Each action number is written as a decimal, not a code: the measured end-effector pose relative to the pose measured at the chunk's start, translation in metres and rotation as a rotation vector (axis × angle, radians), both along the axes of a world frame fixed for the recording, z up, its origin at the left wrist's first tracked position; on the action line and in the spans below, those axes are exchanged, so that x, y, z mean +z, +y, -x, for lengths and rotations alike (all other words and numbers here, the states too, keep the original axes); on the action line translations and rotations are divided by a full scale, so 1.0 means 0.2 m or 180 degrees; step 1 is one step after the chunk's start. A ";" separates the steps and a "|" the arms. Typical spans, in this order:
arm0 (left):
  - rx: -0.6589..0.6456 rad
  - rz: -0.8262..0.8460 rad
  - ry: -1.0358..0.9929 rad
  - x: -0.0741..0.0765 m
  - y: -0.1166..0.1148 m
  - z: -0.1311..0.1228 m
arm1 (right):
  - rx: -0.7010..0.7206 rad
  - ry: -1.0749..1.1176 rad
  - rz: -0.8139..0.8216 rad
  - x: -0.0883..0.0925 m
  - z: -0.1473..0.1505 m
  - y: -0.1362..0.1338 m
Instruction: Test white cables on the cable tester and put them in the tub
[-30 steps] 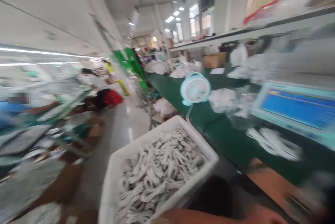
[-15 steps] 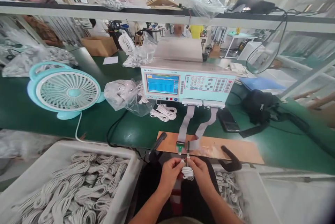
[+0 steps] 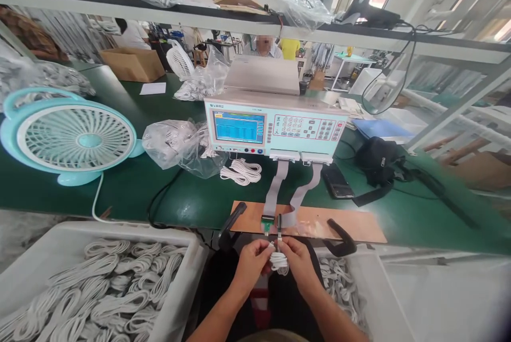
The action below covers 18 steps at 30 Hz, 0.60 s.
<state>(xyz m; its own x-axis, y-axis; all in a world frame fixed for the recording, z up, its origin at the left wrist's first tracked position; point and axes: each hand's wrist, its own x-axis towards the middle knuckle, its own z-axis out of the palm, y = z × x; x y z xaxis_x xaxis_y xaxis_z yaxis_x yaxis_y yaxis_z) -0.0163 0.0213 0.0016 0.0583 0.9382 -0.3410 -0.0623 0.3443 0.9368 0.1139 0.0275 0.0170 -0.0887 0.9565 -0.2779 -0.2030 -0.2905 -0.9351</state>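
Note:
A coiled white cable (image 3: 279, 262) hangs between my hands, just off the front edge of the bench. My left hand (image 3: 252, 263) is closed, pinching one end of that cable just below a small green circuit board (image 3: 267, 225). With closed fingers, my right hand (image 3: 299, 263) grips the other cable end at the tip of a dark upright connector (image 3: 280, 225); whether the two are fully joined cannot be made out. Grey ribbon cables (image 3: 275, 190) run from the board and connector up to a tester (image 3: 239, 151) with a lit blue screen.
Bins of coiled cables stand at left (image 3: 191, 267) and right (image 3: 379, 288). A light-blue fan (image 3: 88, 140), bagged cables (image 3: 171, 142), a loose cable bundle (image 3: 241, 172) and a phone (image 3: 338, 181) lie on the bench. Black handles (image 3: 232, 225) flank an orange board (image 3: 359, 225).
The view has swung slightly to the right, so the scene sits further left. Both hands keep nearly the same pose on the cable, with its left end still below the green board.

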 end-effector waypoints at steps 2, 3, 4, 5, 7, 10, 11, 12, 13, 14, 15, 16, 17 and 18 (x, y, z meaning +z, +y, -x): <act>-0.0223 -0.0085 0.0081 0.02 0.00 0.02 | -0.0016 0.0036 0.0024 0.01 0.00 0.01; -0.0367 -0.0172 0.0133 0.03 0.01 0.03 | -0.0032 0.0074 0.0058 0.02 0.00 0.01; -0.0496 -0.0286 0.0203 0.04 0.01 0.04 | -0.0053 0.0124 0.0111 0.03 0.01 0.01; -0.0594 -0.0414 0.0286 0.05 0.02 0.05 | -0.0089 0.0176 0.0174 0.03 0.01 0.02; -0.0623 -0.0687 0.0475 0.06 0.03 0.06 | -0.0180 0.0310 0.0294 0.05 0.02 0.02; -0.0354 -0.0954 0.0706 0.05 0.05 0.05 | -0.0304 0.0470 0.0364 0.04 0.04 0.03; -0.0233 -0.0990 0.0729 0.03 0.05 0.04 | -0.0303 0.0467 0.0340 0.04 0.04 0.03; -0.0107 -0.1004 0.0730 0.02 0.04 0.03 | -0.0291 0.0437 0.0303 0.03 0.03 0.03; 0.0000 -0.0995 0.0709 0.01 0.04 0.02 | -0.0272 0.0395 0.0263 0.02 0.03 0.03; 0.0094 -0.0972 0.0673 0.00 0.04 0.01 | -0.0242 0.0366 0.0229 0.02 0.03 0.03; 0.0178 -0.0944 0.0638 -0.01 0.03 0.01 | -0.0211 0.0360 0.0214 0.01 0.02 0.03; 0.0260 -0.0915 0.0615 -0.01 0.03 0.00 | -0.0183 0.0373 0.0218 0.01 0.02 0.03; 0.0326 -0.0887 0.0595 -0.01 0.02 0.00 | -0.0157 0.0397 0.0228 0.01 0.02 0.02; 0.0376 -0.0863 0.0573 -0.01 0.02 -0.01 | -0.0131 0.0424 0.0239 0.01 0.02 0.02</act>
